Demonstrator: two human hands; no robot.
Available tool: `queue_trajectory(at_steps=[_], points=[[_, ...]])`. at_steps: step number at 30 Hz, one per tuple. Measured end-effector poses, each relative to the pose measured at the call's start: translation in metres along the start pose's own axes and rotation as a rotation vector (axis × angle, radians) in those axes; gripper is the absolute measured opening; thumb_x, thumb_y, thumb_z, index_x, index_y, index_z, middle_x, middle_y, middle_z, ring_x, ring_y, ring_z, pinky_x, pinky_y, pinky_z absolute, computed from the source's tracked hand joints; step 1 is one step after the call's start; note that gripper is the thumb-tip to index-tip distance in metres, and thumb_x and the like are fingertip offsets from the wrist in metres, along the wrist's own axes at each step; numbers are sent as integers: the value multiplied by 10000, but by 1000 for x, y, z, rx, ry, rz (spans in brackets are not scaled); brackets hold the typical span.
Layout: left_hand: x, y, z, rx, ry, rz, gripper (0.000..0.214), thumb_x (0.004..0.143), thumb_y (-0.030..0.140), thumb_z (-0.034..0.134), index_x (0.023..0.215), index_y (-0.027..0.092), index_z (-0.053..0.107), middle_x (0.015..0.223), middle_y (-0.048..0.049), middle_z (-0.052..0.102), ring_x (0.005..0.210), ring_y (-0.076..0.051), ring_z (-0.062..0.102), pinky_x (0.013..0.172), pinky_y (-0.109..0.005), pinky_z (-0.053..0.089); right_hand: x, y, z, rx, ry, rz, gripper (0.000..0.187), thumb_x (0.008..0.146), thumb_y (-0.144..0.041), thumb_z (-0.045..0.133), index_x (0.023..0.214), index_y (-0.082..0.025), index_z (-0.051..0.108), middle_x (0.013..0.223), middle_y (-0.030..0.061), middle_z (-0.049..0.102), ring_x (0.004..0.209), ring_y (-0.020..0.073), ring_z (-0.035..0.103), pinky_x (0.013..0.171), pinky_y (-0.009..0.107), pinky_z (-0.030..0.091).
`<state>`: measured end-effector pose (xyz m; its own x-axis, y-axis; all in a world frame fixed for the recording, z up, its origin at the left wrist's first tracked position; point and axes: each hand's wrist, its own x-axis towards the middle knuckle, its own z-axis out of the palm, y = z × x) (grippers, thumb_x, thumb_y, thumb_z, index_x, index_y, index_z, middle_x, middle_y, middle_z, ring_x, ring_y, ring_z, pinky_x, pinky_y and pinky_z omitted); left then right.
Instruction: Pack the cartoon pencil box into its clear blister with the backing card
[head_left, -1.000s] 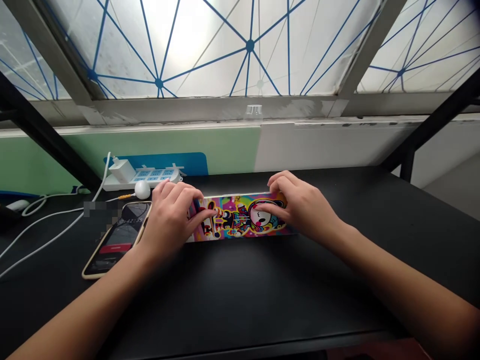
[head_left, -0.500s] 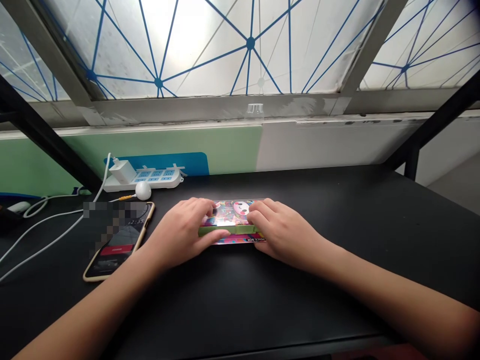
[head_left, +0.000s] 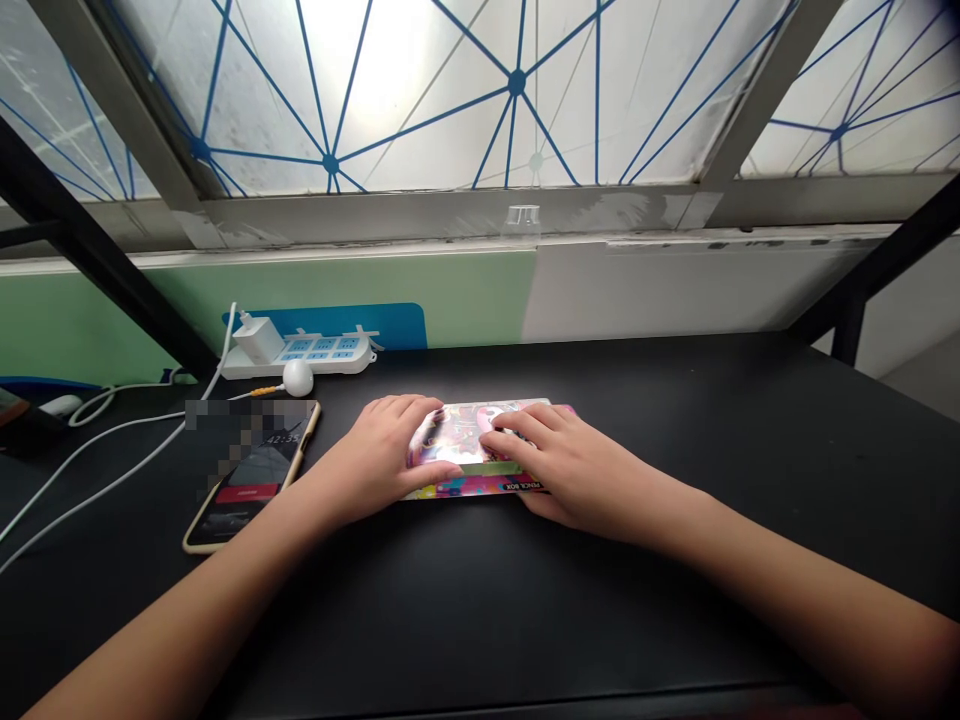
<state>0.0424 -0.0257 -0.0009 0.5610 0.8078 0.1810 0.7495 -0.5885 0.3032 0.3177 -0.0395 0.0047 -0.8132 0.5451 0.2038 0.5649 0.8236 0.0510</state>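
A colourful pencil box [head_left: 461,435] with a shiny picture lid, a green strip and the words "PENCIL BOX" along its front lies on the black desk before me. My left hand [head_left: 382,450] grips its left end, thumb along the front edge and fingers over the far side. At the other end, my right hand [head_left: 570,455] has its fingers bent over the lid and its thumb low at the front edge. The box's two ends are partly hidden under my hands.
A phone [head_left: 247,490] in a pale case lies left of my left hand, partly behind my forearm. Behind it are a white power strip [head_left: 322,352] with a charger [head_left: 259,340], a round white object [head_left: 298,378] and white cables [head_left: 97,450]. A window [head_left: 450,100] rises behind the desk [head_left: 480,620].
The box's lid looks flatter and its green strip narrower than before. My right fingers have spread a little over the lid. The whole view has shifted slightly.
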Motion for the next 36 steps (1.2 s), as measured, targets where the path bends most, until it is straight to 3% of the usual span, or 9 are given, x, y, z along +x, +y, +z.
queue_trajectory(at_steps=[6, 11, 15, 21, 27, 32, 36], points=[[0, -2, 7, 102, 76, 72, 633, 878, 585, 697, 1337, 186, 525, 1328, -150, 613, 1223, -329, 559, 1033, -502, 434, 0, 4, -1, 124, 22, 61, 523, 928, -451, 658, 1362, -182, 543, 1348, 167, 602, 1211, 343, 552, 994, 524, 484], [-2, 5, 7, 237, 196, 140, 734, 855, 576, 729, 1411, 173, 472, 1345, -179, 579, 1226, -347, 542, 1110, -590, 349, 0, 30, -1, 107, 168, 234, 602, 949, -561, 593, 1360, -127, 527, 1410, 210, 581, 1321, 347, 516, 1096, 533, 409], [-4, 13, 8, 360, 300, 176, 728, 863, 555, 727, 1424, 164, 477, 1357, -203, 549, 1258, -375, 508, 1154, -640, 276, 0, 47, -5, 132, 151, 362, 634, 938, -621, 569, 1340, -133, 532, 1321, 179, 652, 1195, 335, 604, 1094, 564, 384], [-5, 17, 3, 416, 395, 209, 791, 880, 610, 672, 1492, 184, 406, 1352, -194, 571, 1251, -369, 515, 1183, -655, 235, -2, 45, -16, 114, 250, 327, 597, 837, -604, 718, 1228, -178, 572, 1145, 119, 692, 1055, 303, 639, 997, 490, 448], [-7, 14, -20, 509, 590, 162, 646, 949, 462, 644, 1461, 141, 416, 1406, -217, 582, 1328, -388, 509, 1188, -667, 222, -7, 33, -21, -33, 389, 240, 498, 778, -470, 823, 1098, -197, 556, 995, 68, 692, 895, 257, 668, 1020, 491, 430], [-7, 9, -20, 464, 440, 237, 512, 972, 525, 593, 1299, 132, 566, 1166, -153, 737, 1092, -330, 686, 1079, -573, 421, -3, 12, -10, -190, 315, 122, 204, 854, -257, 720, 977, -182, 576, 879, 63, 715, 791, 250, 677, 984, 467, 456], [-7, 8, -12, 460, 285, 233, 391, 999, 499, 546, 1138, 149, 653, 1038, -118, 767, 892, -292, 731, 962, -539, 499, -2, 0, -4, -216, 226, 102, 226, 865, -190, 661, 1082, -146, 613, 1055, 127, 749, 910, 293, 695, 841, 425, 500]])
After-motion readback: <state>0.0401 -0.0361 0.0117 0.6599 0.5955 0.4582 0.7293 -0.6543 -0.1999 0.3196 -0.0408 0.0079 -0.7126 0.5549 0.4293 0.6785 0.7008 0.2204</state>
